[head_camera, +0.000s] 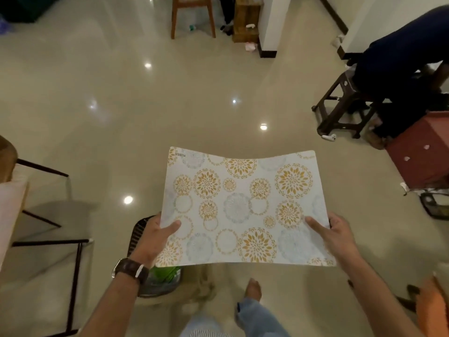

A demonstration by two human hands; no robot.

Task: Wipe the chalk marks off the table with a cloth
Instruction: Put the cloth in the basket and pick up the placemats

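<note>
We hold a flat, rectangular white mat printed with gold and pale blue floral circles (245, 207) level above the glossy cream tiled floor (121, 105), its far edge sagging slightly in the middle. Our left hand (159, 235), with a brown-strapped wristwatch (131, 269) on the wrist, grips the mat's near left edge, thumb lying on top and the fingers hidden beneath. Our right hand (332, 232) grips the near right edge in the same way, thumb on the upper face. No cloth and no chalk marks can be made out in this view. Below the mat we see one bare foot (254, 289) and light blue denim trouser legs (257, 317). A dark slatted basket holding something green (155, 273) stands on the floor under our left wrist. Far right, a dark brown plastic stool (340, 105) carries a seated person in dark blue trousers (401, 59). A wooden chair (192, 18) stands at the far side.
</note>
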